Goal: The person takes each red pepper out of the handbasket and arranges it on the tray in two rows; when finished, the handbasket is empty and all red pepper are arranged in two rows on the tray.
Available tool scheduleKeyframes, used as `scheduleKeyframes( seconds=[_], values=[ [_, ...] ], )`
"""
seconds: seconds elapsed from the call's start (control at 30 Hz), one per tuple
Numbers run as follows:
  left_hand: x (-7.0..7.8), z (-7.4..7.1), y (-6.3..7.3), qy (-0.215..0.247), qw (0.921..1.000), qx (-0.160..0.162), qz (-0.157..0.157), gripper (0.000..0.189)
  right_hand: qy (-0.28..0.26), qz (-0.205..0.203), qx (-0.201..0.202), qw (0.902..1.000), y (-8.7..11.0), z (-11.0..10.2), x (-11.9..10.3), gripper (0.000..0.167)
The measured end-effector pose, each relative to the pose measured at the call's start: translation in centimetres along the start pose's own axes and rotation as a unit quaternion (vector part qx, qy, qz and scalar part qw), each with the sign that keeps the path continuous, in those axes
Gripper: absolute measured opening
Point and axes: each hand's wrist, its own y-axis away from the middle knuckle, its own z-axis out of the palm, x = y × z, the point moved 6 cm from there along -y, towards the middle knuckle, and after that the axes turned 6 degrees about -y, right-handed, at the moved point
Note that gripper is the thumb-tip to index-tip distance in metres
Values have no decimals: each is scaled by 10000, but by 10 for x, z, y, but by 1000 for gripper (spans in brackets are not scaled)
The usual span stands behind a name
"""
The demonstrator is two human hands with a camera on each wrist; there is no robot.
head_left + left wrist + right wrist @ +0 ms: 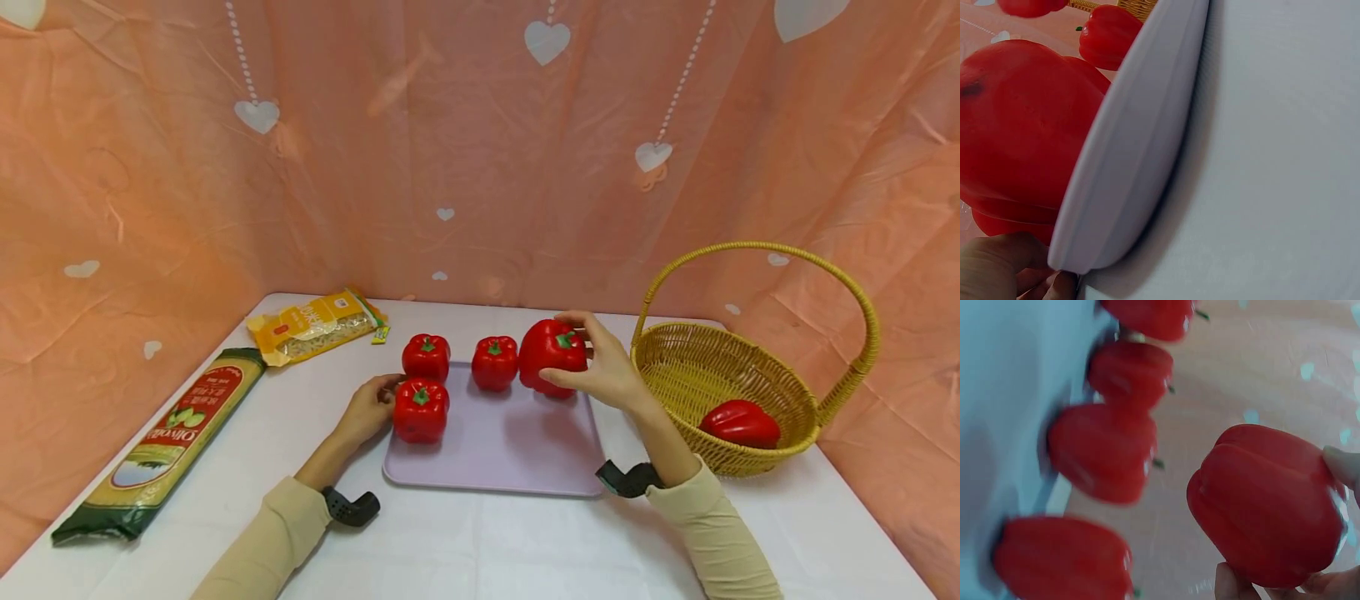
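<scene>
My right hand (611,367) grips a red bell pepper (546,358) over the back right of the lilac tray (517,458). In the right wrist view, that pepper (1266,503) is between the thumb and fingers, clear of the other peppers. My left hand (372,410) is at the tray's left edge, beside the front left pepper (422,412). Its curled fingers (1010,253) hold the tray rim (1129,150) in the left wrist view, partly hidden by it. Behind stand a back left pepper (426,357) and a middle pepper (495,364).
A wicker basket (652,408) with a tall handle stands at the right, one red pepper (742,423) lying inside. Along the left lie a long green-and-gold pasta packet (168,433) and a yellow grain bag (318,327). A small yellow-green packet (380,335) lies beside the bag.
</scene>
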Motion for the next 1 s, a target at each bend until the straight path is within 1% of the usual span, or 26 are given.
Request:
scheduleKeyframes(
  seconds=[0.17, 0.33, 0.47, 0.6, 0.87, 1.0],
  values=[
    [1, 1, 0, -53, 10000, 6, 74, 43, 162, -163, -184, 9996, -3, 29, -1, 67],
    [0, 1, 1, -63, 10000, 6, 49, 44, 555, -127, -324, 9979, -2, 50, 2, 67],
    [0, 0, 0, -109, 9999, 24, 79, 45, 685, -44, -382, 9969, -2, 59, 5, 69],
    [-1, -1, -1, -117, 9999, 46, 41, 45, 774, 63, -445, 9960, -3, 67, 10, 69],
    [-1, -1, -1, -9, 10000, 14, -37, 44, 939, 137, -598, 9937, -3, 80, 17, 69],
    [-1, 0, -1, 13, 10000, -9, -49, 43, 1061, 84, -692, 9919, -1, 86, 20, 69]
  ],
)
